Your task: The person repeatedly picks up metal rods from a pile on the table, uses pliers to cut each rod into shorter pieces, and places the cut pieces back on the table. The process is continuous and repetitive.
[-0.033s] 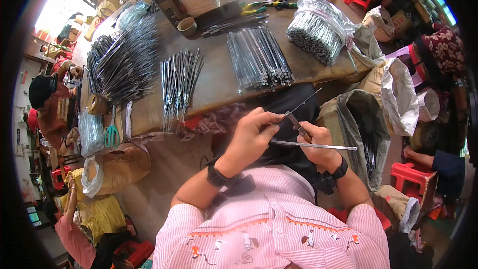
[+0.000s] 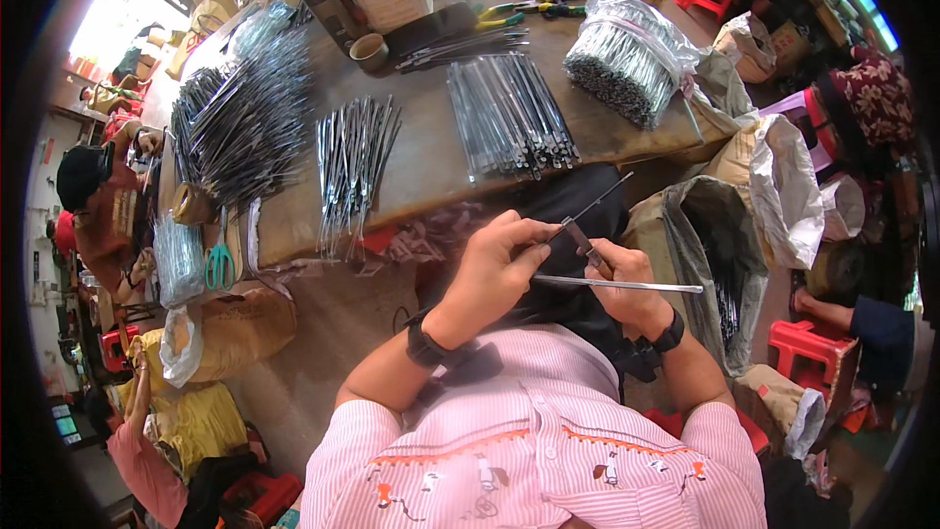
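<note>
My left hand (image 2: 494, 269) is closed, thumb and fingers pinching a thin dark metal rod (image 2: 602, 196) that slants up to the right. In my right hand (image 2: 627, 284) is a small flat-bladed tool (image 2: 588, 250) with a brownish handle; its metal end meets the rod beside my left fingertips. A long silvery metal strip (image 2: 671, 288) lies across the right hand, sticking out on both sides; the fingers partly hide how it is held. On the table (image 2: 416, 162), beyond my hands, lie a small bundle of metal strips (image 2: 354, 162) and a wider row of them (image 2: 509, 118).
A large heap of strips (image 2: 245, 113) covers the table's left side. A plastic-wrapped bundle (image 2: 627, 59), pliers (image 2: 534, 8), a flask (image 2: 323, 0) and a cup (image 2: 369, 52) stand or lie farther back. Teal-handled scissors (image 2: 220, 264) hang at the left edge. An open sack (image 2: 710, 264) stands right.
</note>
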Action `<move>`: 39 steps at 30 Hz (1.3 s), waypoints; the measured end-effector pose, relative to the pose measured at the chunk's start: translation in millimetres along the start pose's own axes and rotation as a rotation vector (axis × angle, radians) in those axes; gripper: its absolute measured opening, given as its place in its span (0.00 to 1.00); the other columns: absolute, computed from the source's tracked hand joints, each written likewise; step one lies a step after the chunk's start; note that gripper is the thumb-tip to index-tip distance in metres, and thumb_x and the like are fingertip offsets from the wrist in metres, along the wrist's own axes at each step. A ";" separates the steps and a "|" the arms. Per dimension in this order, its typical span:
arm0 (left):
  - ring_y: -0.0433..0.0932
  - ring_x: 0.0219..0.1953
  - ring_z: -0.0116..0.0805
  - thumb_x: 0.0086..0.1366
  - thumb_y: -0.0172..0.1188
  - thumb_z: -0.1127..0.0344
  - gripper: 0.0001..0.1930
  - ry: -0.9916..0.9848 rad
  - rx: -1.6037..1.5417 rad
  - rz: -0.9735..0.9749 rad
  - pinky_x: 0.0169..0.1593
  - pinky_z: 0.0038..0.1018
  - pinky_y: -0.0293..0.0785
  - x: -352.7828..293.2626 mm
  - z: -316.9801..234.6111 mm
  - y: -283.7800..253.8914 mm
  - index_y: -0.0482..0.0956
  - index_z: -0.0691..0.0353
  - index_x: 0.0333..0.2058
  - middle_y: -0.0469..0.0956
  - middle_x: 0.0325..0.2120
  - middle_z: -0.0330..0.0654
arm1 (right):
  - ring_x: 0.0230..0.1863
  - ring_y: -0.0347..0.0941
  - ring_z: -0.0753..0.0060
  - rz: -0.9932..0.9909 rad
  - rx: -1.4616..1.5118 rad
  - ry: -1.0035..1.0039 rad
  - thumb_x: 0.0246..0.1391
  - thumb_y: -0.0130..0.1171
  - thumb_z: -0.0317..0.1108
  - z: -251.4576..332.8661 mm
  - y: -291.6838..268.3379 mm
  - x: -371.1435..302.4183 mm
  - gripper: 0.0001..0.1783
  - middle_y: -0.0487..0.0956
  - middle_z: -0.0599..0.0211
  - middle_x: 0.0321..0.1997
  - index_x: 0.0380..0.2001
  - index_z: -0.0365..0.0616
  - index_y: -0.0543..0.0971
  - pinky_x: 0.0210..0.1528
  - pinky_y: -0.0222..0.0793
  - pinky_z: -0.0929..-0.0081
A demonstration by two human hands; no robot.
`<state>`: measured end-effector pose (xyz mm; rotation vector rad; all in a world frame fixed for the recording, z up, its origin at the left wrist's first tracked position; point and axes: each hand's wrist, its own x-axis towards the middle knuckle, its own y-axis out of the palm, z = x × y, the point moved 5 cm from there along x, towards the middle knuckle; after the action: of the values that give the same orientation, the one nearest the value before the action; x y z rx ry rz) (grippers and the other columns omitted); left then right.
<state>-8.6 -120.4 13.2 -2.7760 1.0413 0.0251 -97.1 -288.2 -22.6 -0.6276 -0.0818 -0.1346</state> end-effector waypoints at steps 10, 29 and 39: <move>0.74 0.33 0.48 0.54 0.65 0.75 0.13 0.262 0.405 -0.299 0.38 0.34 0.71 -15.6 -22.5 -28.3 0.79 0.65 0.40 0.73 0.31 0.49 | 0.29 0.75 0.46 0.079 -0.046 0.137 0.48 0.54 0.31 3.6 6.0 23.6 0.16 0.77 0.53 0.26 0.42 0.42 0.77 0.34 0.71 0.61; 0.74 0.39 0.55 0.57 0.63 0.59 0.16 -0.103 1.137 -0.885 0.44 0.43 0.72 1.1 73.1 -203.9 0.82 0.68 0.36 0.74 0.35 0.56 | 0.26 0.73 0.79 0.026 0.439 0.294 0.51 0.46 0.25 -23.1 13.2 12.5 0.21 0.77 0.67 0.29 0.50 0.34 0.73 0.31 0.67 0.81; 0.74 0.41 0.57 0.59 0.62 0.59 0.15 -0.065 0.781 -0.507 0.44 0.44 0.73 66.4 83.0 -86.5 0.75 0.67 0.35 0.73 0.35 0.56 | 0.27 0.71 0.82 0.058 0.546 0.316 0.51 0.47 0.21 -2.1 25.4 0.0 0.20 0.75 0.69 0.26 0.49 0.34 0.74 0.33 0.68 0.83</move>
<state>102.0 -85.5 -59.9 -2.1947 0.2110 -0.2894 -93.2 -269.1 -39.1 -0.0583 0.2008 -0.1466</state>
